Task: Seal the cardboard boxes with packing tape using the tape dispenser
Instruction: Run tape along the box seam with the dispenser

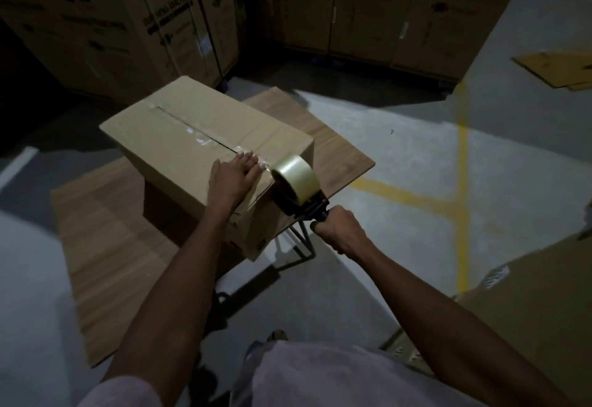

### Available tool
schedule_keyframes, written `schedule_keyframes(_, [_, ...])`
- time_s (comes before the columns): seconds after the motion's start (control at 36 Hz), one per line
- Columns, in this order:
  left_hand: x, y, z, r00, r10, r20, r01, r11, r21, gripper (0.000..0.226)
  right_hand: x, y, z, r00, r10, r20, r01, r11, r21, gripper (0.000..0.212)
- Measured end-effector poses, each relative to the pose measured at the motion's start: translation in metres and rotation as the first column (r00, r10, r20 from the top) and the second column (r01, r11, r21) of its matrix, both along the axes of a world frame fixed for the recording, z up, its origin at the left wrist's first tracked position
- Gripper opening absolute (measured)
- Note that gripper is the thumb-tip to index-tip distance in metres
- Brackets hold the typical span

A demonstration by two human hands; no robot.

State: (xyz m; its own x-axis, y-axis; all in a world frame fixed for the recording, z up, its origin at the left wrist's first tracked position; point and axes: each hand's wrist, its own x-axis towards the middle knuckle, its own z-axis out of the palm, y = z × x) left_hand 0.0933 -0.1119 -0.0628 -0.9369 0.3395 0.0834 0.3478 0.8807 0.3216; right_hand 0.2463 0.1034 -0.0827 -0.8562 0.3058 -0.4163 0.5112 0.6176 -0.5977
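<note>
Right hand point(339, 230) wrapped tight around the handle of the tape dispenser point(299, 190), held at the near end of the cardboard box point(205, 147), where the top meets the near end face. The roll of clear tape on the dispenser sits just above the box edge, touching or nearly touching it; contact cannot be confirmed. Left hand point(232, 177) lies flat, fingers straight and together, pressing down on the box top right beside the dispenser, fingertips on the shiny tape strip point(198, 135). Box rests on a small wood-top bench point(346, 156) with dark wire legs, and a wood-pattern sheet point(105, 246) lies on the floor below it. Glossy tape runs along the centre seam of the box from the far end to the near edge, so the top seam of this 1 box reads as covered along its full visible length. Judgement: the strip is at its end; what is left is carrying the tape over the near edge, cutting it, and rubbing it down. Whether the seam's short dark gap mid-run is bridged by tape is not clear in this dim light. Further off, flattened cardboard point(557, 68) lies on the concrete floor at right, and tall printed cartons point(128, 22) stand against the back; none of those shows as waiting for tape.
</note>
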Motion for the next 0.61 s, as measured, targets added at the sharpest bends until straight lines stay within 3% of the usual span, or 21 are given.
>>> schedule_keyframes(0.11, [0.004,0.001,0.0,0.999,0.052,-0.01,-0.051,0.997,0.051,0.049,-0.001,0.006,0.002,0.999,-0.032,0.012,0.033,0.991,-0.132,0.024])
schedule_keyframes(0.19, [0.009,-0.002,0.0,0.993,0.12,-0.02,-0.119,0.992,0.039,0.051,0.018,0.028,-0.017,0.996,-0.032,0.086,0.036,0.998,-0.05,0.02])
schedule_keyframes(0.25, [0.012,-0.002,-0.002,0.982,0.188,-0.021,-0.187,0.981,0.05,0.051,0.043,0.036,-0.041,0.986,-0.114,0.117,0.116,0.993,-0.01,0.021])
schedule_keyframes(0.33, [0.017,0.01,0.003,0.954,0.298,-0.005,-0.297,0.951,0.082,0.05,0.063,0.034,-0.062,0.953,-0.293,0.073,0.3,0.948,-0.106,0.023])
schedule_keyframes(0.53, [0.041,0.035,0.005,0.844,0.537,0.018,-0.537,0.842,0.045,0.051,0.013,0.023,-0.057,0.914,-0.406,0.015,0.394,0.876,-0.28,0.034])
schedule_keyframes(0.61, [0.044,0.032,0.005,0.863,0.504,0.04,-0.502,0.863,-0.053,0.073,-0.025,0.016,-0.055,0.881,-0.471,0.033,0.456,0.83,-0.322,0.049])
